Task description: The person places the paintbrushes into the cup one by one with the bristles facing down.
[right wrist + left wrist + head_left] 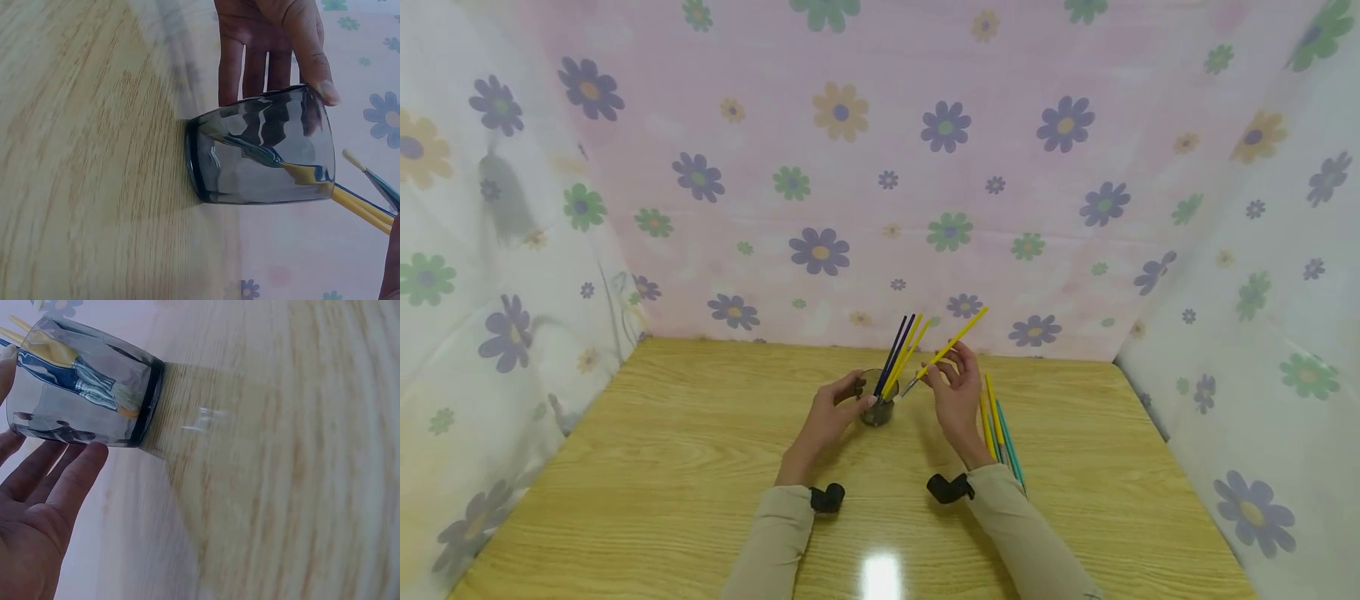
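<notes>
A smoky see-through glass [876, 413] stands on the table, with dark-handled paintbrushes [892, 357] and yellow-handled paintbrushes [913, 352] leaning in it, bristles down. My left hand [829, 418] holds the glass from the left, thumb near the rim and fingers along the far side. Just right of the glass, my right hand [957, 402] pinches a yellow paintbrush [957, 340], tilted with its bristles low and towards the rim. In the right wrist view, the pale bristle tip [355, 160] of that brush shows outside the glass, beyond its mouth.
Several yellow and teal paintbrushes [1004, 421] lie on the wooden table [685, 483] beside my right wrist, partly hidden by the forearm. Flower-printed cloth [880, 167] encloses the back and both sides of the table.
</notes>
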Motion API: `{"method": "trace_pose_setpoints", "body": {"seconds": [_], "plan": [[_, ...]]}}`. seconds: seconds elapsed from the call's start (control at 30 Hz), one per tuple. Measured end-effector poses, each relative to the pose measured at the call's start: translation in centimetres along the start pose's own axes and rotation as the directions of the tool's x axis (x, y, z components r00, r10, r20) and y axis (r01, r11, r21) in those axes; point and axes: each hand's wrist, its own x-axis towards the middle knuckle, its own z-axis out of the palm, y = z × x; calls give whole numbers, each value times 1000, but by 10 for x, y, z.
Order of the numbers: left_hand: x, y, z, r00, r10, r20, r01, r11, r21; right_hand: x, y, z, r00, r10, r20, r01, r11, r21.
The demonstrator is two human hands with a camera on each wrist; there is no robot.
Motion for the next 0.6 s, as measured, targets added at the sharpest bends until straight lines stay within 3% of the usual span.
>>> {"method": "trace_pose_setpoints", "body": {"seconds": [0.2,0.6], "plan": [[1,3,1,998,-56,-1,56,998,-32,2,9,6,999,-32,13,32,999,6],[2,3,1,998,-57,-12,57,998,-24,0,30,12,999,-15,50,17,999,-39]]}}
